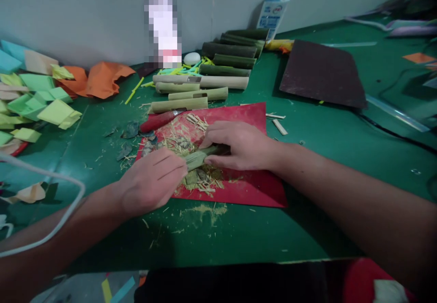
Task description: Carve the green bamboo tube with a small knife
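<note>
A short length of green bamboo [197, 158] lies slantwise between my hands, low over a red sheet [252, 187]. My left hand [152, 180] is closed in a fist at its left end; the fingertips are hidden from me. With thumb and fingers, my right hand [235, 143] grips the right part of the bamboo. Pale shavings [175, 141] and dark peel scraps litter the sheet around both hands. Just beyond them rests a tool with a red handle [159, 122], its metal end near a peeled bamboo tube [179, 105].
Behind the sheet, several dark green bamboo tubes [228, 49] and pale ones [208, 82] lie in a row. Folded paper pieces [41, 98] crowd the left. A dark board [322, 75] lies at the right, and a white cable [77, 182] loops past my left forearm.
</note>
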Demonstrator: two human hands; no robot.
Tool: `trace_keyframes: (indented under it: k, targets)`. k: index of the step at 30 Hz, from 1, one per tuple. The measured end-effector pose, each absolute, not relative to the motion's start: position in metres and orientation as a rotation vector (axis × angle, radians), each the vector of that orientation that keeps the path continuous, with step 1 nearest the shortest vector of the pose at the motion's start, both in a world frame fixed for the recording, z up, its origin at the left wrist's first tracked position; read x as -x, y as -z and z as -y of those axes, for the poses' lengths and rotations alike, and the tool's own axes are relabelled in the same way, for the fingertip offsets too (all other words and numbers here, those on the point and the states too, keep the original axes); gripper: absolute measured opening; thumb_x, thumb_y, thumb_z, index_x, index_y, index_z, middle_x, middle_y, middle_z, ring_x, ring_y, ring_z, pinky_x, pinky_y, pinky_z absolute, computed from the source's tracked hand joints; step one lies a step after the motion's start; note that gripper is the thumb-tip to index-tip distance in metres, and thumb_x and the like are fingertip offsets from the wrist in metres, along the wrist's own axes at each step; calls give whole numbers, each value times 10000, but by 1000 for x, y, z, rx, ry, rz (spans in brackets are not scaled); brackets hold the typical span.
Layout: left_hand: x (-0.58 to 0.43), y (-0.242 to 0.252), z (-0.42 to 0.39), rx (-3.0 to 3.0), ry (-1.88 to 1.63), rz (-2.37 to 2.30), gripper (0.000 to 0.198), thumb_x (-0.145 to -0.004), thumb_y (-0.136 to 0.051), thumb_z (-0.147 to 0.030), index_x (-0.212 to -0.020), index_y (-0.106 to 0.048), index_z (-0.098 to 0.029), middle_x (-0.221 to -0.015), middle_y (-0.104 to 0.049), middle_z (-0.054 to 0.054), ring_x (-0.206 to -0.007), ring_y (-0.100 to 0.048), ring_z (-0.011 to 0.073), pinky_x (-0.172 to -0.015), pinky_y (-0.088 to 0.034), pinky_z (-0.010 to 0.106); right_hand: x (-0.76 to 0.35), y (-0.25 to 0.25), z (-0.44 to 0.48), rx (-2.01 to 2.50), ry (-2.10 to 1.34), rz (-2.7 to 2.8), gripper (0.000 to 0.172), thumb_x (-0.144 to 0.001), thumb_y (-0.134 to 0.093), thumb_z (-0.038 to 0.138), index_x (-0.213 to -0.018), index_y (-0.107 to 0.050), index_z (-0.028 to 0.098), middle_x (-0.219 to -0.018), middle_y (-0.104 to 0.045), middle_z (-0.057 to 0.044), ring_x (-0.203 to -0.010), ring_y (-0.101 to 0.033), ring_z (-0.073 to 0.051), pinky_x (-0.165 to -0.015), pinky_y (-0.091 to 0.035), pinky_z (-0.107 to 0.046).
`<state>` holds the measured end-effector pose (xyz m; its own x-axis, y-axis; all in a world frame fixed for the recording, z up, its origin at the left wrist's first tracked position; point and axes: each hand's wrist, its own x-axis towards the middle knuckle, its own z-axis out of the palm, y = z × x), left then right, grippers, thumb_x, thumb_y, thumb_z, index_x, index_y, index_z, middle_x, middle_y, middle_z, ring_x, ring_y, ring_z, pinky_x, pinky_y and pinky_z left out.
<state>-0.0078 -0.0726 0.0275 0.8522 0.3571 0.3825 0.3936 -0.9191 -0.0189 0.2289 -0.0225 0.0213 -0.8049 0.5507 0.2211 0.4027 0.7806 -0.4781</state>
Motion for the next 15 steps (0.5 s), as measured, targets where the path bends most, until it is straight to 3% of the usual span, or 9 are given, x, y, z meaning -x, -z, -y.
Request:
trace_keyframes:
  k: [3, 9, 15]
  targets:
    - [-2, -25, 68, 2940, 666, 659, 89, -824, -528, -90, -815, -603, -136, -853, -645, 90, -805, -564, 183, -726, -484, 342, -229, -22, 22, 742, -586, 2621, 203, -802, -570, 334, -929, -615, 182, -890, -597, -53, -805, -517, -182, -670, -346, -286]
    - [9, -26, 70, 2997, 662, 724, 91, -831, -534, -119, -878, -605, -152, -903, -650, 81, -831, -579, 172, -744, -489, 340, -230, -20, 22, 725, -599, 2621, 190, -810, -563, 323, -939, -617, 194, -927, -608, -54, -826, -526, -185, -682, -353, -289]
    - [-2, -20, 61, 2987, 807, 747, 56, -820, -548, -130, -821, -602, -143, -884, -637, 86, -830, -567, 173, -745, -491, 339, -230, -20, 21, 728, -590, 2612, 186, -803, -568, 312, -938, -619, 194, -917, -609, -55, -826, -529, -188, -678, -357, -290]
